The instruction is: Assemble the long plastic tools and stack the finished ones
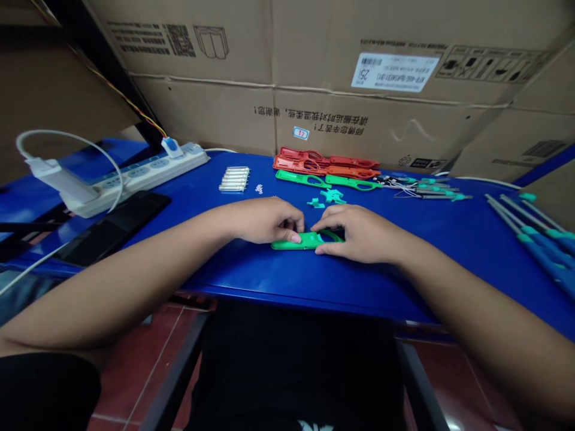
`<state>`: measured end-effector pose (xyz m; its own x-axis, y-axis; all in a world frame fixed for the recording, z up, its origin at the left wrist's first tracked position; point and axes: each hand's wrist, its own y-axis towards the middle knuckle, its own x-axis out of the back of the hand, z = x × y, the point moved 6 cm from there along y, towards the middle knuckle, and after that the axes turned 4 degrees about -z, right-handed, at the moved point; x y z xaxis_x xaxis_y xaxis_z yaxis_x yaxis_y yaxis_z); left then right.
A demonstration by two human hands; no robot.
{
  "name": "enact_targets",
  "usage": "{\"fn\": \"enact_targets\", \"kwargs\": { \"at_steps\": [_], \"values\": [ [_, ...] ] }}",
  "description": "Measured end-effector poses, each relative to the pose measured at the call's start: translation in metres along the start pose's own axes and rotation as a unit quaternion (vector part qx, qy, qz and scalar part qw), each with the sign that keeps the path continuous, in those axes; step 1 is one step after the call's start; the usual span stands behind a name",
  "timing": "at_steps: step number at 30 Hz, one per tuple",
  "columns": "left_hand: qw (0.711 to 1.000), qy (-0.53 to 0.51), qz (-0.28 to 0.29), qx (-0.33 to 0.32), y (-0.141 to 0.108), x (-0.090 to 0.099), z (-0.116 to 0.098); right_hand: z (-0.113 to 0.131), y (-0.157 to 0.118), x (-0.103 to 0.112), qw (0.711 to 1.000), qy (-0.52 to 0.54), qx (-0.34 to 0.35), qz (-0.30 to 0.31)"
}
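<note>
A green plastic casing (308,242) with a looped end lies flat on the blue tabletop in front of me. My left hand (269,219) is closed on its left part, with the thumb pressed on top. My right hand (363,233) grips the casing near the loop, thumb at the near edge and fingers at the far edge. A bit of turquoise shows between those fingertips; what it belongs to is partly hidden. Just beyond the hands lie several small turquoise plastic pieces (332,196). Tiny white bits (259,189) sit behind my left hand.
Red-orange casings (326,164) and green casings (302,178) line the back. Nearby are silver cylinders (234,179) and wired parts (417,188). Blue-handled rods (539,239) lie right. A power strip (148,175) and dark phone-like slab (119,226) lie left. A cardboard box (314,90) stands behind.
</note>
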<state>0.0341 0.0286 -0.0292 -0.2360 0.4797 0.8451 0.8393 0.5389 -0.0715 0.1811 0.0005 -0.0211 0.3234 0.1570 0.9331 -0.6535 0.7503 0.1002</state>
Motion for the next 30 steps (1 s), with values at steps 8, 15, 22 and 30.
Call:
{"fn": "enact_targets", "kwargs": {
  "at_steps": [8,15,22,30],
  "values": [
    [0.998,0.036,0.044,-0.025,-0.01,0.011,-0.01,0.007,0.0,0.001,0.998,-0.043,0.038,-0.019],
    [0.989,0.136,0.027,-0.047,-0.014,0.013,-0.016,0.005,0.001,-0.002,0.999,-0.012,0.046,-0.024],
    [0.984,0.172,-0.011,-0.05,-0.013,0.008,-0.02,0.005,0.002,-0.001,0.999,0.011,0.037,-0.03],
    [0.982,0.18,-0.006,-0.057,-0.015,0.008,-0.018,0.002,0.001,-0.001,1.0,0.007,0.013,-0.013]
  ]
}}
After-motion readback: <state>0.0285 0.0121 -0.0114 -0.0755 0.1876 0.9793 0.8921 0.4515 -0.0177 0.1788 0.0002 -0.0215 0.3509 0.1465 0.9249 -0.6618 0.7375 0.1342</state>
